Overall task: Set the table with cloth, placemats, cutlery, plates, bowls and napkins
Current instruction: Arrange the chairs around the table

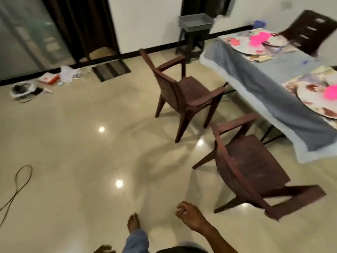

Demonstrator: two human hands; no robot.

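Floor (73,143): polished tile, glossy, mirroring ceiling lights.
Near chair (251,172): brown moulded plastic, matt, scuffed seat.
Far chair (184,92): same brown plastic, dull sheen.
Cloth (264,92): grey-blue fabric, soft, matt, pale fringed edge.
Near placemat (299,83): printed, smooth; material unclear through blur.
Near plate (313,99): patterned, smooth, slight gloss.
Far plate (242,46): same patterned finish.
Pink items (259,40): bright, plastic-looking, glossy.
Tray (196,21): grey plastic, matt.
Stool (191,42): dark, matt.
Mat (111,70): striped woven textile, rough.
Bag (70,73): thin white plastic, crinkled.
Cable (20,185): dark, smooth sheath.
Trouser leg (135,241): blue denim.
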